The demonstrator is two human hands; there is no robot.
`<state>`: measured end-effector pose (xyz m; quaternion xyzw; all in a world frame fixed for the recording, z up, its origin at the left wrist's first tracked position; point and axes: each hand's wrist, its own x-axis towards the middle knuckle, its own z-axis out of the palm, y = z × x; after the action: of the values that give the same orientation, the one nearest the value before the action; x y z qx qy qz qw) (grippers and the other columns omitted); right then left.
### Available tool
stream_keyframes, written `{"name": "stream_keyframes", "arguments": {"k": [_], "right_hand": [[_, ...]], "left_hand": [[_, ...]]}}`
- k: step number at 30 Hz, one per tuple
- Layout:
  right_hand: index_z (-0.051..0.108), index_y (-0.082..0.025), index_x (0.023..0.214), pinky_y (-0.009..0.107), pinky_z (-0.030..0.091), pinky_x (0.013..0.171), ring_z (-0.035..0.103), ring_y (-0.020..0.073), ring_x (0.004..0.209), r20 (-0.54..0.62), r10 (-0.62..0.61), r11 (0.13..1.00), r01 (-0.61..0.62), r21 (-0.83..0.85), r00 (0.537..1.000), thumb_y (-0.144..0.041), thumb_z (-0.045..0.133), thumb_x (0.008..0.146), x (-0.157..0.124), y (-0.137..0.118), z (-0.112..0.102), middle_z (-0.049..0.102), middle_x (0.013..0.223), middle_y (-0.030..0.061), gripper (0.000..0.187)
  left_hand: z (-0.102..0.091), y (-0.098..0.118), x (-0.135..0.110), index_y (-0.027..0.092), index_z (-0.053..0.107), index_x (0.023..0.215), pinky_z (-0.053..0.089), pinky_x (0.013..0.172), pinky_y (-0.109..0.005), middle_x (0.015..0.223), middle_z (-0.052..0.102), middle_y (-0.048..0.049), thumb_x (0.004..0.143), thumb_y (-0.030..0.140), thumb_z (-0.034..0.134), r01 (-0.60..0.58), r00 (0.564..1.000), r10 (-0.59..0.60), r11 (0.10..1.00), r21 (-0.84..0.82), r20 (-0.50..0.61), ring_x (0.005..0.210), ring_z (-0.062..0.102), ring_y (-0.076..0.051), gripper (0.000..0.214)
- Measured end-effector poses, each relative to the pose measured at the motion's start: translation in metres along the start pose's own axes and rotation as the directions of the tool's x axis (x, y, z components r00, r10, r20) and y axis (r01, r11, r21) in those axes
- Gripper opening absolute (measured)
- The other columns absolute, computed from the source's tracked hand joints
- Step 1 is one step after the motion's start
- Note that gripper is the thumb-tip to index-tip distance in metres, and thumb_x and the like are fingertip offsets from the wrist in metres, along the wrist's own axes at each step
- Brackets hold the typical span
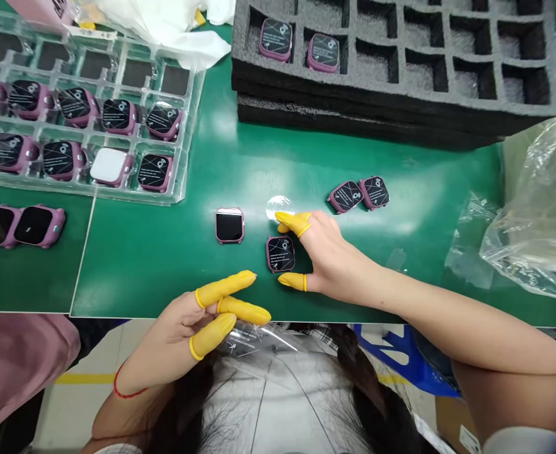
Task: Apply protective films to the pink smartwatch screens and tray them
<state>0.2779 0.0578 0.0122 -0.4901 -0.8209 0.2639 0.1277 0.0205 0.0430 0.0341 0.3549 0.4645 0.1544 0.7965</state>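
Observation:
My right hand [328,252], with yellow finger cots, reaches around a pink watch [280,254] whose dark screen carries a printed film. Its thumb and fingers are apart, at the near and far sides of that watch. The fingertips lie at a round clear sticker [279,207] on the table. To the left lies another pink watch [229,225] with a plain black screen. My left hand [207,325], also in yellow cots, hovers at the table's front edge with fingers spread. Clear printed film [243,340] shows just below it; I cannot tell whether they touch.
A clear blister tray [178,183] of pink watches stands at the left, with two watches [23,226] before it. Black foam trays [377,101] are stacked at the back, two watches in the top one. Two more watches [347,197] lie right of centre. Clear plastic bags [533,208] lie far right.

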Motion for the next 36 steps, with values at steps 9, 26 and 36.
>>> {"name": "stream_keyframes", "arguments": {"k": [9, 26, 36], "right_hand": [[0.044, -0.012, 0.132, 0.052, 0.038, 0.090, 0.047, 0.0363, 0.106, -0.157, 0.018, 0.903, -0.084, -0.421, 0.987, -0.029, 0.068, 0.080, 0.001, 0.026, -0.023, 0.059, 0.108, 0.0173, 0.059], [0.048, -0.016, 0.129, 0.052, 0.041, 0.096, 0.048, 0.0310, 0.116, -0.006, -0.140, 0.989, 0.140, -0.046, 0.990, -0.022, 0.062, 0.089, 0.023, -0.024, 0.003, 0.058, 0.123, 0.0165, 0.043], [0.062, -0.018, 0.084, 0.034, 0.048, 0.081, 0.054, 0.0184, 0.090, -0.011, 0.025, 0.948, -0.021, 0.318, 1.000, -0.013, 0.058, 0.089, 0.008, -0.050, -0.005, 0.062, 0.091, 0.0055, 0.008]], "left_hand": [[-0.010, -0.012, -0.010, 0.021, 0.057, 0.137, 0.054, 0.091, -0.034, 0.104, 0.078, -0.0087, 0.090, 0.030, 0.068, -0.220, 0.954, 0.237, 0.969, 0.112, -0.184, 0.095, 0.073, -0.022, 0.049], [-0.012, -0.031, -0.009, 0.034, 0.002, 0.158, 0.050, 0.106, -0.033, 0.106, 0.076, -0.0022, 0.095, 0.014, 0.061, -0.449, 0.873, 0.469, 0.880, 0.155, -0.132, 0.138, 0.048, -0.018, 0.089], [-0.004, -0.033, -0.003, 0.044, 0.004, 0.157, 0.042, 0.115, -0.040, 0.114, 0.074, -0.0002, 0.093, 0.018, 0.064, -0.444, 0.870, 0.484, 0.852, 0.277, -0.095, 0.142, 0.042, -0.023, 0.091]]}}
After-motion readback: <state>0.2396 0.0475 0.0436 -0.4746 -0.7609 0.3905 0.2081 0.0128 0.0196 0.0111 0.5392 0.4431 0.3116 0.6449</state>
